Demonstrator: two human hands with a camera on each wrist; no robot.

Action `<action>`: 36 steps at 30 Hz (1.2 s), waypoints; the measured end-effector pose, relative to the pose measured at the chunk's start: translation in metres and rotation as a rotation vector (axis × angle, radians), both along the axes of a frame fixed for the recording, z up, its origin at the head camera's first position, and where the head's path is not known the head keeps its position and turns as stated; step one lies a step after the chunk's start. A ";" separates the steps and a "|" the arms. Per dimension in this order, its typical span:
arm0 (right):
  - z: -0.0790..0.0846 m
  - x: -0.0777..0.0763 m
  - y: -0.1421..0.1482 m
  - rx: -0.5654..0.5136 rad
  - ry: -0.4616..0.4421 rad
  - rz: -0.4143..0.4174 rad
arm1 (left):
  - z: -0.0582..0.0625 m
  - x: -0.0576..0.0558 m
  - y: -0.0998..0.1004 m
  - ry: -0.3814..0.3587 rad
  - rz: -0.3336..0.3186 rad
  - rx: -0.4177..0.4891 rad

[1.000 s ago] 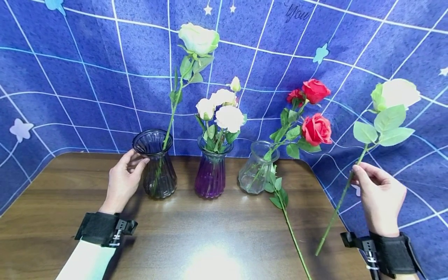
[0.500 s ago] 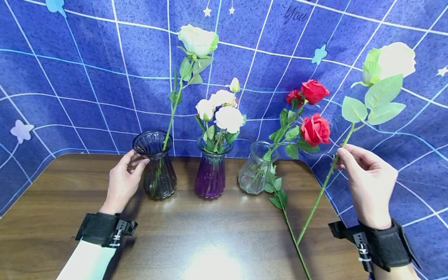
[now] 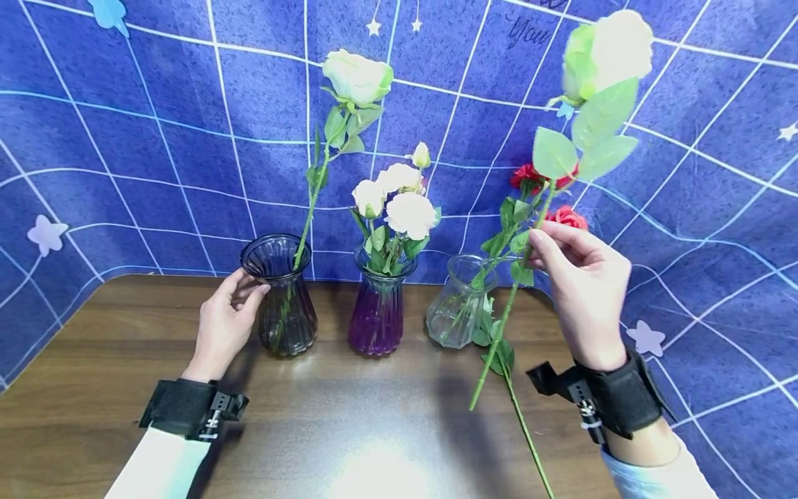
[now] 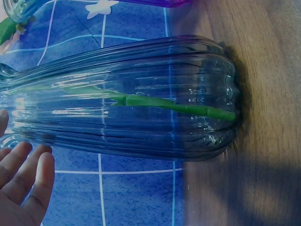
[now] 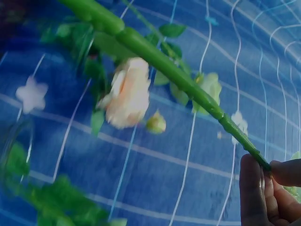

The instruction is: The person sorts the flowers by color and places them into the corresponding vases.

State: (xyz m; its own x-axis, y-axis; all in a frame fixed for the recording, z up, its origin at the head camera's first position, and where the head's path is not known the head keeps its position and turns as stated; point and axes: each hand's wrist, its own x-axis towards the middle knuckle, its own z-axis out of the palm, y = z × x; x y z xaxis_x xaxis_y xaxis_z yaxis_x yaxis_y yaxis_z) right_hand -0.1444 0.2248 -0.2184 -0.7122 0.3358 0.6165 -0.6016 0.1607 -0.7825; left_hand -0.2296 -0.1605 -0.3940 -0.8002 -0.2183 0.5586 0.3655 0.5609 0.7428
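Note:
My left hand [image 3: 229, 326] holds the dark grey glass vase [image 3: 288, 312] just under its rim, thumb in front. That vase stands upright on the table with one long-stemmed white rose [image 3: 355, 76] in it; through the glass in the left wrist view, the green stem [image 4: 160, 103] reaches the bottom. My right hand [image 3: 586, 284] pinches the stem of another white rose [image 3: 614, 52] between thumb and fingers. This rose is in the air, tilted, its lower stem end above the table in front of the clear vase. In the right wrist view the pinched stem [image 5: 174, 75] crosses diagonally.
A purple vase [image 3: 376, 319] with several pale flowers [image 3: 411, 215] stands in the middle. Right of it, a clear vase [image 3: 451, 315] holds red roses [image 3: 567, 217], partly hidden by my right hand. A loose green stem [image 3: 526, 430] lies on the table [image 3: 312, 430]. Blue patterned cloth [image 3: 187, 104] hangs behind.
My right hand has carried the white rose left and upward, from beyond the table's right side to in front of the red roses. The left hand stays at the grey vase.

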 end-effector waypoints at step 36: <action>0.061 -0.063 -0.153 -0.023 0.221 0.173 | -0.002 -0.002 0.000 0.017 -0.009 0.010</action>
State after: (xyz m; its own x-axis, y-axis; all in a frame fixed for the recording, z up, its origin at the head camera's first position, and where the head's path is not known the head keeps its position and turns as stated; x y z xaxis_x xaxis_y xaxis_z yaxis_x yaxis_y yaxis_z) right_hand -0.2076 0.0722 -0.1578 -0.6089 0.2372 0.7569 -0.7752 0.0245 -0.6313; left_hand -0.2312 -0.1608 -0.3960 -0.7924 -0.2167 0.5701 0.3835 0.5498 0.7421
